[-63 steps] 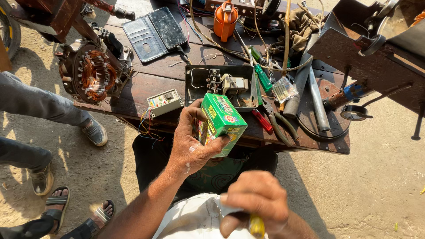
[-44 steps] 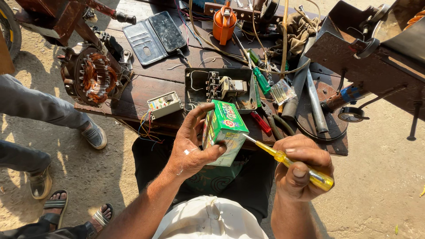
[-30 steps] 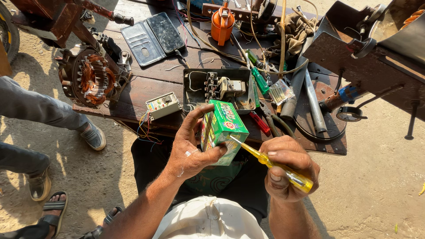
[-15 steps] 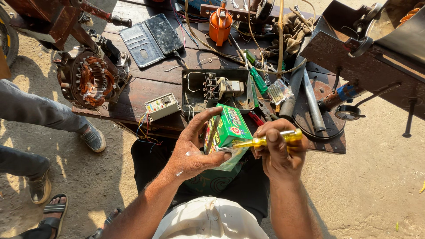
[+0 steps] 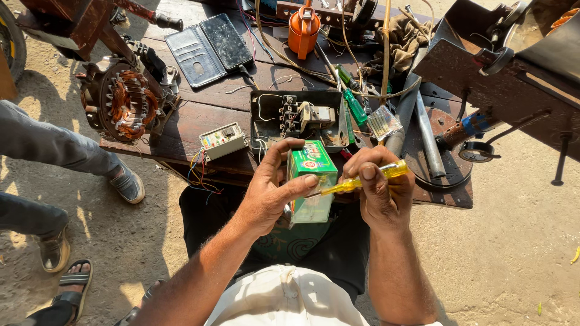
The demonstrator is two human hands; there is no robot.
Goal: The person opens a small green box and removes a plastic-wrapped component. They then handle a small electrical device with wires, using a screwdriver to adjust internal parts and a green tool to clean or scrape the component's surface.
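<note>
My left hand [image 5: 272, 193] grips a small green cardboard box [image 5: 311, 188] from its left side, thumb across the front. My right hand [image 5: 380, 190] holds a yellow-handled screwdriver [image 5: 362, 180] level, its tip pointing left against the box's right edge. Both hands are over my lap, just in front of the wooden workbench [image 5: 193, 121].
On the bench lie an open metal switch box [image 5: 296, 118], a small white controller with coloured wires [image 5: 222, 140], a phone in an open wallet case [image 5: 210, 48], an orange oil can [image 5: 303, 30], green screwdrivers [image 5: 353, 105], pipes and a motor stator [image 5: 124, 102]. Other people's legs and feet stand at left [image 5: 60, 157].
My right hand came up from my lap with the screwdriver and swung it from pointing diagonally to level, bringing the tip to the box. The left hand kept its hold on the box.
</note>
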